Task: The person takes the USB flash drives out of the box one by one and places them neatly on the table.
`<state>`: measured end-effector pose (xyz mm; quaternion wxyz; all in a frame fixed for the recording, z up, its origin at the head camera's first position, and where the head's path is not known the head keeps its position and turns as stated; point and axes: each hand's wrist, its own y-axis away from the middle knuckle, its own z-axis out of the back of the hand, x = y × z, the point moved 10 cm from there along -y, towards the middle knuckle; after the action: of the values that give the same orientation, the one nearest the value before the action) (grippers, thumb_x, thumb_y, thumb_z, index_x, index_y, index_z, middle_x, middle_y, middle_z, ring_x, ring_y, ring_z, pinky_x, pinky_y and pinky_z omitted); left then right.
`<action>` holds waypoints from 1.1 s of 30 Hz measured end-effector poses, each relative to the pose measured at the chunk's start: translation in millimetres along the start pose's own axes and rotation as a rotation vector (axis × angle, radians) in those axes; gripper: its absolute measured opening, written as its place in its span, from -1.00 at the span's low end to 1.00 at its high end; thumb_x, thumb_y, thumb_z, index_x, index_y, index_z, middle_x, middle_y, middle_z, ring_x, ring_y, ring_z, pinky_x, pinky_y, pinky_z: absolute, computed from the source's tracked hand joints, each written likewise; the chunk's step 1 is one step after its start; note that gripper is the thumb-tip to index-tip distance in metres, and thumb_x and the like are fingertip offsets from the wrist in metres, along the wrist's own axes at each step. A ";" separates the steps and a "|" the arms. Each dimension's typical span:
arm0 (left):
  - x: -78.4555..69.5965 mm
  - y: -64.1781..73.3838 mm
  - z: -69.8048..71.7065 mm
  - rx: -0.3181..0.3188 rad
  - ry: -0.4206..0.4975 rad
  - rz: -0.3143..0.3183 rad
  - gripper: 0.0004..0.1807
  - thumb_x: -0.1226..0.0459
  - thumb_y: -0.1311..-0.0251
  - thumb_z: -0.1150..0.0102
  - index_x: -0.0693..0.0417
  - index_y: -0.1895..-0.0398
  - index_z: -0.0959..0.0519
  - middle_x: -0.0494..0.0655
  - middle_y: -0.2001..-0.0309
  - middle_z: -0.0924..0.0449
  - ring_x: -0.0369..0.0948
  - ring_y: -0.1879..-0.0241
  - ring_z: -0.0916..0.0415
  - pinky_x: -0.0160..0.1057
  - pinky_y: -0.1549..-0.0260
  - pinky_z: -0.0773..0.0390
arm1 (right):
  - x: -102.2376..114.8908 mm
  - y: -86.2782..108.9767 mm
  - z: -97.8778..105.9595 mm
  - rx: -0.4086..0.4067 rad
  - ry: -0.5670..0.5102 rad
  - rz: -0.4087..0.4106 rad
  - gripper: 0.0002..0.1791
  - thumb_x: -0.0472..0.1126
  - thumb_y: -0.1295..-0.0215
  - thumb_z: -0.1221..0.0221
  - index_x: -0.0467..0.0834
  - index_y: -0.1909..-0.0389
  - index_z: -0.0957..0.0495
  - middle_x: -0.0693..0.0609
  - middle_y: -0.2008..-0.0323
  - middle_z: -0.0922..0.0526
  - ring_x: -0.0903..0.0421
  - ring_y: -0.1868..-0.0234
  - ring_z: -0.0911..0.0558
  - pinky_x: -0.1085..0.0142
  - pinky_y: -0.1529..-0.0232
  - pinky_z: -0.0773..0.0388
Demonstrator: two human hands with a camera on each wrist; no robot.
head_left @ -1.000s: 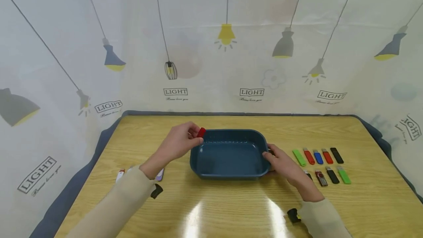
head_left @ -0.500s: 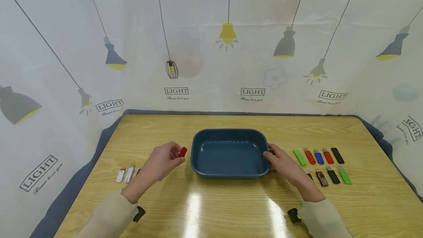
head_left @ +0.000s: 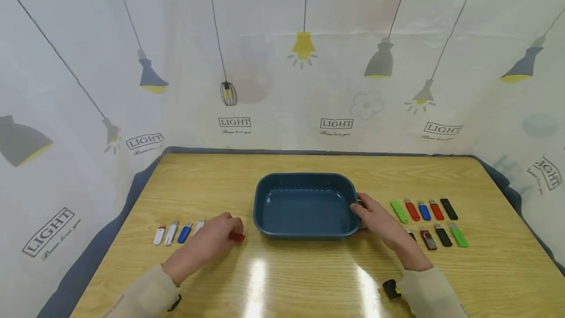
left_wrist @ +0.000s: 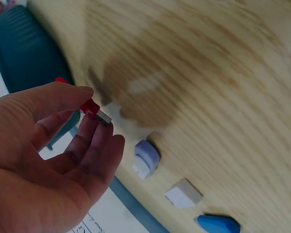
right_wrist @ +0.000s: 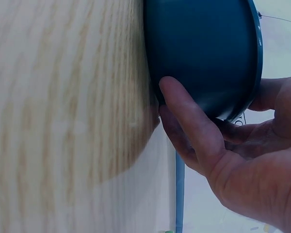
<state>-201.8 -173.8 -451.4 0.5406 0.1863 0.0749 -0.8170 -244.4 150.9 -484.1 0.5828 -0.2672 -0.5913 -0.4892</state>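
My left hand (head_left: 212,239) pinches a red USB stick (head_left: 237,236) between thumb and fingers, left of the dark teal dish (head_left: 304,236). The stick's metal plug points away from the thumb in the left wrist view, close above the table. Near that hand lie a purple-and-white USB stick (left_wrist: 147,158), a white one (left_wrist: 184,194) and a blue one (left_wrist: 219,224). With my right hand (head_left: 379,217) I grip the dish's right end, thumb at the rim. In the right wrist view, fingers (right_wrist: 191,116) press against the dish's outer wall (right_wrist: 199,53).
At the left end of the row are a white USB stick with a red end (head_left: 159,235) and another white one (head_left: 171,233). Right of the dish, two rows of USB sticks include a green one (head_left: 399,211) and a black one (head_left: 449,208). A printed curtain (head_left: 282,77) borders the wooden table (head_left: 309,278).
My left hand has come from the dish's left rim down and toward me with the red USB stick, to the table beside the left row. The right hand and the dish have stayed put.
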 end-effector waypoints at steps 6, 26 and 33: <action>-10.6 3.4 -4.8 -0.040 -0.083 -0.169 -0.72 0.56 -0.09 -0.39 -0.03 0.41 -0.62 -0.15 0.35 -0.45 -0.21 0.36 -0.38 -0.23 0.37 -0.50 | 0.6 0.8 -1.5 0.001 -0.010 -0.003 -0.34 -0.20 -0.69 0.18 -0.40 -0.60 0.16 -0.54 -0.50 0.00 -0.51 -0.34 -0.37 -0.12 0.01 -0.70; 5.7 7.7 -7.4 -0.200 -0.055 0.117 -0.84 0.43 -0.22 -0.29 0.14 0.31 -0.47 -0.10 0.42 -0.35 -0.21 0.45 -0.29 -0.23 0.51 -0.40 | 0.3 0.6 0.5 -0.008 0.012 -0.009 -0.34 -0.19 -0.70 0.20 -0.43 -0.59 0.16 -0.55 -0.49 -0.02 -0.50 -0.33 -0.39 -0.13 0.02 -0.70; 10.4 7.2 7.1 -0.264 -0.050 0.132 -0.83 0.47 -0.23 -0.34 0.21 0.29 -0.50 -0.05 0.41 -0.39 -0.19 0.44 -0.36 -0.18 0.49 -0.47 | -0.3 0.3 -0.1 0.000 0.006 -0.009 -0.34 -0.18 -0.70 0.20 -0.42 -0.59 0.17 -0.55 -0.49 -0.01 -0.50 -0.33 -0.39 -0.14 0.00 -0.69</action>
<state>-200.4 -187.9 -448.3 0.6145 0.0975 0.1557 -0.7672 -244.1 151.0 -484.4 0.5822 -0.2633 -0.5908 -0.4926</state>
